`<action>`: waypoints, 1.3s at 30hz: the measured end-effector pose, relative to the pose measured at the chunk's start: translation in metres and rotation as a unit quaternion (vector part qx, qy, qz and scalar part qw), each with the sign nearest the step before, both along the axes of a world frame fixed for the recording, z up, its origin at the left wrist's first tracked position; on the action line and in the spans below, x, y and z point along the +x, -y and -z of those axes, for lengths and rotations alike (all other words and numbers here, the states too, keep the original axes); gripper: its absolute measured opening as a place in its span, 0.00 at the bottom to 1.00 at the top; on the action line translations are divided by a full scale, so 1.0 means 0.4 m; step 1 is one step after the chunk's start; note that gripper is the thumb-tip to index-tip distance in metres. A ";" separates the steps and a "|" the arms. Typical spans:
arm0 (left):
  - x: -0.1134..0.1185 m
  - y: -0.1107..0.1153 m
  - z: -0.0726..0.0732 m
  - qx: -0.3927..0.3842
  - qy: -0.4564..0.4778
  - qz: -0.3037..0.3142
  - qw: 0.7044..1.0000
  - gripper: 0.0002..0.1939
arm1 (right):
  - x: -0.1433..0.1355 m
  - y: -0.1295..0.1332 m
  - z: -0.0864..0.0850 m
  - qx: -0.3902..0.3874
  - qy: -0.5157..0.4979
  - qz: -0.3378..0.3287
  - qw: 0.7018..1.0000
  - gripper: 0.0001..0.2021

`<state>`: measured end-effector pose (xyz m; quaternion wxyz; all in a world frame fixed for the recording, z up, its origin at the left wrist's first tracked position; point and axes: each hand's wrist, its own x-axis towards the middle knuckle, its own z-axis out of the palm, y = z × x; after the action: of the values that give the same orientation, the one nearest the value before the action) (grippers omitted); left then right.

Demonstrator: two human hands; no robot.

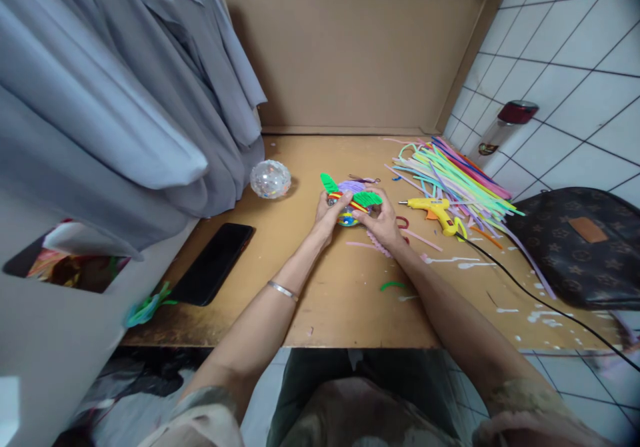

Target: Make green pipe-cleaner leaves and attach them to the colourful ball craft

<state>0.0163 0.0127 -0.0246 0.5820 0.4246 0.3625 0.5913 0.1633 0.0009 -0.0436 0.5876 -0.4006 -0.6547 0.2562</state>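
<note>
Both my hands hold a small pipe-cleaner craft point(347, 219) above the middle of the table. It has red, yellow and blue bands and two bright green leaf-shaped pieces that stick out at the top. My left hand point(331, 215) grips its left side, thumb on top. On the right side, my right hand point(383, 221) has its thumb and fingers closed on it. Its underside is hidden by my fingers. Just behind it lies a purple fuzzy piece point(351, 185). Red-handled scissors point(402, 222) lie partly hidden beside my right hand.
A yellow glue gun point(434, 212) with a black cord lies to the right, near a heap of coloured pipe cleaners point(450, 177). A dark bag point(580, 247) and a red-lidded bottle point(503, 130) stand further right. Leftward are a clear ball point(271, 179), a phone point(215, 263) and a grey curtain point(125, 100).
</note>
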 end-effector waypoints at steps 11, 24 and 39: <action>-0.003 -0.013 -0.009 -0.015 -0.050 -0.061 0.997 0.30 | -0.001 -0.011 0.004 -0.028 -0.056 -0.007 0.998 0.26; 0.071 -0.086 0.008 -0.048 0.005 -0.127 0.991 0.27 | 0.009 -0.115 -0.015 -0.075 -0.147 0.002 0.986 0.23; 0.040 -0.070 0.023 0.024 -0.007 -0.104 0.994 0.28 | -0.010 -0.090 -0.005 -0.050 -0.154 0.014 0.987 0.23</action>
<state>0.0322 0.0406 -0.0337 0.5049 0.4026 0.3946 0.6536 0.1595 0.0369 -0.0414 0.6640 -0.3948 -0.5373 0.3385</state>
